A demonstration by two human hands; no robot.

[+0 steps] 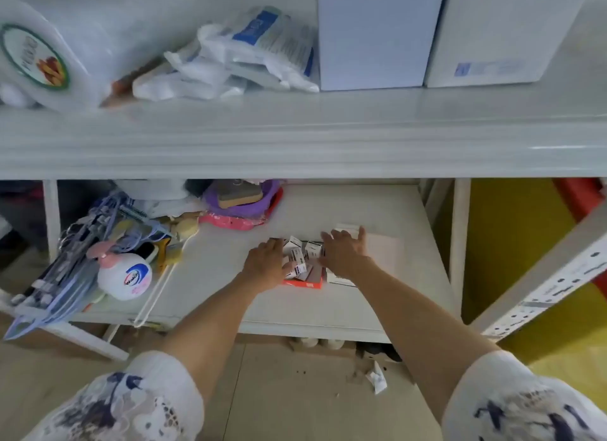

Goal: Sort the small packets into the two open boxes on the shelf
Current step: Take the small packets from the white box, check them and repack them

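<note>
On the lower shelf [345, 210], a smooth white board, the far left holds a tangle of pale blue plastic hangers [82, 243] and a round white pump bottle [123, 274] with a pink top lying on its side. Behind them sits a soft purple basket [243, 207] holding a brownish block.

At mid-shelf the left hand [266, 264] rests palm down, its fingers [277, 246] curled loosely over the left edge of a shallow orange-red box [305, 284], gripping nothing that can be made out. Inside that box lie the small packets [300, 255], little white cardboard cartons with dark printed labels, tumbled at different angles between the two hands.

The right hand [345, 251] is spread flat with fingers open, pressing on the right side of the pile and on a low white box [338, 279] touching the orange-red one. A pale pink flat sheet [387, 250] lies just beside it.

On the upper shelf stand crumpled clear plastic bags [236, 62] and two tall, smooth white cartons [374, 36].
</note>
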